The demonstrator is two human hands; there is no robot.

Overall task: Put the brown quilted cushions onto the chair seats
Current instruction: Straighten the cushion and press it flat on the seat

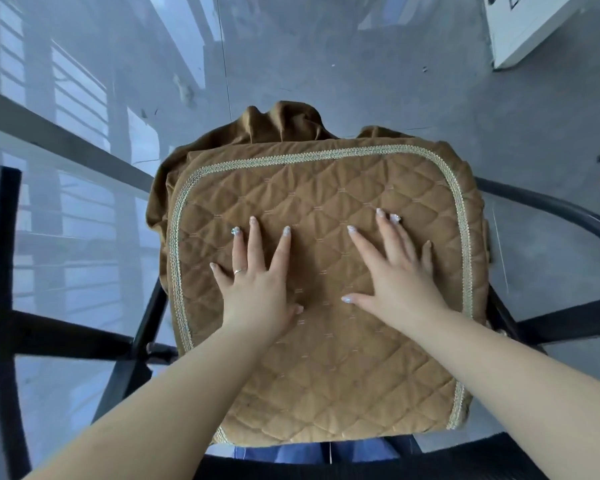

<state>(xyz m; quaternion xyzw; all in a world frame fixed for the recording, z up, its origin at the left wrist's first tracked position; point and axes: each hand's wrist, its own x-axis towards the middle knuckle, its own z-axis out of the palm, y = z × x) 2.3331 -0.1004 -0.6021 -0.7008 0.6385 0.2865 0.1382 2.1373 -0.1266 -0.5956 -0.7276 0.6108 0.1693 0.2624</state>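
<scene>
Two hands, left [257,292] and right [400,278], grips flat, pressing one brown quilted cushion [326,358], one black chair [66,334]

Home dining spot: black chair [66,334], glossy tiles [326,46]

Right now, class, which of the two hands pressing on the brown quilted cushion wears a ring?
The left hand: a thin band sits on one finger. The right hand, also flat on the brown quilted cushion, shows none.

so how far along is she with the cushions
Done: one brown quilted cushion lies on the black chair. In hand: the left hand and right hand press flat on it. Left: loose brown fabric bunches at the far edge; no other chairs are clearly in view.
</scene>
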